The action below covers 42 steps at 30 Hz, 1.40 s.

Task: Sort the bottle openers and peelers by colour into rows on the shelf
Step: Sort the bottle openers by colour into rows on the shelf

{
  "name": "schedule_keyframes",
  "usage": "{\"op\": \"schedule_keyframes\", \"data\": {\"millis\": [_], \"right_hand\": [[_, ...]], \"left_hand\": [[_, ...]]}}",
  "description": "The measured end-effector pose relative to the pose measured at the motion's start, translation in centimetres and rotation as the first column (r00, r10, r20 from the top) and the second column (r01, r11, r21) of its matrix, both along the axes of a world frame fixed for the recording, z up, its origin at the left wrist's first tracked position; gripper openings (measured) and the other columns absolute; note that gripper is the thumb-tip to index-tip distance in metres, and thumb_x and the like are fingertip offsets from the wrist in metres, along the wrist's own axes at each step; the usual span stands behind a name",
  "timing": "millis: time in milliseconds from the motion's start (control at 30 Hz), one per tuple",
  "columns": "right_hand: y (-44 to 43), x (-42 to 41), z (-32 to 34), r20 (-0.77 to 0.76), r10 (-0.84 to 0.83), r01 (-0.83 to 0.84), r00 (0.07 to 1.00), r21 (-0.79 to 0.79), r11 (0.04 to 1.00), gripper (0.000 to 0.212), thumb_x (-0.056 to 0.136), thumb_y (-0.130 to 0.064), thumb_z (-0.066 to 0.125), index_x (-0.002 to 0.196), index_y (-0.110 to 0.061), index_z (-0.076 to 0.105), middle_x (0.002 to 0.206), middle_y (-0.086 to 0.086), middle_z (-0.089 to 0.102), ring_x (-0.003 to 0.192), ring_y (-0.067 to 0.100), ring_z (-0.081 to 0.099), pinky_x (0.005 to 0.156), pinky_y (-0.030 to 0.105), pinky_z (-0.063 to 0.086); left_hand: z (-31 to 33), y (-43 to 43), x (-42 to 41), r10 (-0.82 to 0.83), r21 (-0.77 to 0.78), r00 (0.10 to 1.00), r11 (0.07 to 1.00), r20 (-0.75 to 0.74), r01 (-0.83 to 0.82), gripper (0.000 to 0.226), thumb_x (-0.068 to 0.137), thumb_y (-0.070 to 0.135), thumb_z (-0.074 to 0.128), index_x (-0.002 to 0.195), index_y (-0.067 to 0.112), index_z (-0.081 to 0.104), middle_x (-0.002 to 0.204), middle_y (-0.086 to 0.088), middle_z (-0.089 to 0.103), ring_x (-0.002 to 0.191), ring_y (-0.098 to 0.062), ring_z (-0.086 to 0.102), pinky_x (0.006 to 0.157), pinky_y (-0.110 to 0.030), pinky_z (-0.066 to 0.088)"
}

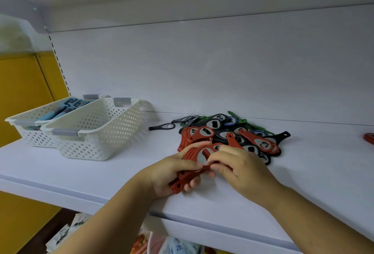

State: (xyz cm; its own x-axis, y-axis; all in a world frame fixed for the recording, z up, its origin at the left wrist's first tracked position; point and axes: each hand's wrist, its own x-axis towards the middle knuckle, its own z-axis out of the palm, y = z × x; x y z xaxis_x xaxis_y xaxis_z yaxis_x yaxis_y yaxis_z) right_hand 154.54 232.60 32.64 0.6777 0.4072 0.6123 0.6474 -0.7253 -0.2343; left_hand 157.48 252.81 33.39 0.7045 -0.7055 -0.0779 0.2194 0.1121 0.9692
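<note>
Fingers [189, 186] of the left hand [166, 175] curl round a stack of red bottle openers [191, 152] near the front edge of the shelf [101, 172]. The right hand [238, 168] pinches the round end of the top one. Behind lies a mixed pile [232, 132] of openers. Blue peelers [66, 106] sit in a white basket [30, 130] at the left end. The openers look light, flat, stiff and a bit slippery, so squeezing the stack by its sides seems best.
</note>
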Motion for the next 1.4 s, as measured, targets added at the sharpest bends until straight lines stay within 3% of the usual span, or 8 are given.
{"op": "schedule_keyframes", "data": {"millis": [233, 400, 533, 667, 833, 967, 1200, 1400], "right_hand": [[0.1, -0.1, -0.1, 0.096, 0.028, -0.028, 0.995, -0.009, 1.0, 0.021, 0.09, -0.032, 0.048, 0.092, -0.023, 0.067, 0.077, -0.01, 0.057, 0.07, 0.005, 0.045, 0.051, 0.031, 0.045], [-0.4, 0.5, -0.3, 0.099, 0.038, -0.033, 0.994, -0.054, 0.998, 0.019, 0.088, -0.03, 0.049, 0.09, -0.025, 0.067, 0.079, -0.01, 0.057, 0.063, 0.009, 0.052, 0.051, 0.024, 0.038], [-1.3, 0.9, 0.2, -0.031, -0.051, 0.058, 0.998, 0.313, 0.948, 0.005, 0.083, -0.028, 0.061, 0.085, -0.027, 0.066, 0.075, -0.013, 0.054, 0.063, 0.007, 0.053, 0.054, 0.022, 0.044], [-2.6, 1.1, 2.2, -0.263, -0.099, 0.262, 0.96, 0.71, 0.654, 0.012, 0.085, -0.018, 0.067, 0.074, -0.022, 0.065, 0.07, -0.004, 0.066, 0.066, 0.01, 0.06, 0.064, 0.025, 0.049], [-8.3, 0.3, 4.7, -0.644, -0.006, 0.355, 0.765, 0.415, 0.838, 0.018, 0.086, -0.024, 0.067, 0.069, -0.018, 0.067, 0.049, -0.009, 0.059, 0.044, 0.003, 0.052, 0.043, 0.015, 0.037], [-13.6, -1.3, 3.5, -0.777, -0.012, 0.403, 0.63, 0.314, 0.859, 0.01, 0.083, -0.019, 0.071, 0.075, -0.014, 0.074, 0.056, -0.004, 0.059, 0.045, 0.006, 0.049, 0.042, 0.019, 0.033], [-15.5, -0.7, 3.6, -0.719, 0.142, 0.274, 0.68, 0.429, 0.861, 0.03, 0.07, -0.033, 0.075, 0.092, -0.013, 0.076, 0.071, 0.012, 0.041, 0.054, 0.012, 0.029, 0.049, 0.021, 0.025], [-15.5, 0.0, 2.3, -0.725, 0.09, 0.254, 0.682, 0.351, 0.901, 0.031, 0.057, -0.043, 0.078, 0.07, -0.016, 0.068, 0.066, 0.009, 0.051, 0.066, 0.024, 0.045, 0.069, 0.04, 0.039]], "left_hand": [[0.5, -0.1, 0.3, -0.154, -0.036, 0.986, 0.988, -0.064, 0.152, 0.041, 0.063, 0.027, 0.08, 0.095, 0.008, 0.064, 0.091, -0.012, 0.059, 0.052, -0.013, 0.046, 0.041, -0.017, 0.035], [1.5, -0.7, 0.4, -0.128, 0.168, 0.99, 0.976, -0.06, 0.137, 0.045, 0.069, 0.011, 0.07, 0.112, 0.015, 0.059, 0.094, -0.015, 0.061, 0.054, -0.016, 0.049, 0.042, -0.02, 0.039], [2.0, -2.4, -0.1, -0.041, 0.193, 0.999, 0.981, 0.028, 0.035, 0.063, 0.069, -0.008, 0.055, 0.124, 0.024, 0.05, 0.088, -0.014, 0.062, 0.052, -0.018, 0.047, 0.042, -0.022, 0.038], [3.3, -6.3, -0.6, 0.091, 0.034, 0.995, 0.995, 0.038, -0.092, 0.055, 0.076, -0.003, 0.062, 0.116, 0.035, 0.06, 0.075, -0.008, 0.059, 0.051, -0.017, 0.042, 0.043, -0.024, 0.036], [3.6, -12.1, 0.2, 0.236, 0.13, 0.888, 0.942, 0.395, -0.309, 0.019, 0.096, 0.014, 0.049, 0.104, 0.031, 0.047, 0.056, -0.017, 0.048, 0.043, -0.024, 0.043, 0.039, -0.024, 0.029], [3.8, -17.0, 0.4, 0.27, 0.033, 0.855, 0.948, 0.443, -0.317, 0.017, 0.096, 0.017, 0.051, 0.101, 0.032, 0.043, 0.065, -0.016, 0.049, 0.054, -0.023, 0.046, 0.045, -0.028, 0.036], [2.1, -21.7, 2.0, 0.255, -0.056, 0.84, 0.964, 0.48, -0.261, 0.015, 0.096, 0.023, 0.05, 0.103, 0.033, 0.043, 0.086, -0.018, 0.059, 0.069, -0.017, 0.058, 0.057, -0.025, 0.05], [0.5, -21.9, 1.8, 0.142, -0.038, 0.787, 0.988, 0.6, -0.149, 0.013, 0.096, 0.024, 0.046, 0.101, 0.033, 0.037, 0.071, -0.003, 0.043, 0.057, -0.015, 0.044, 0.049, -0.027, 0.043]]}}
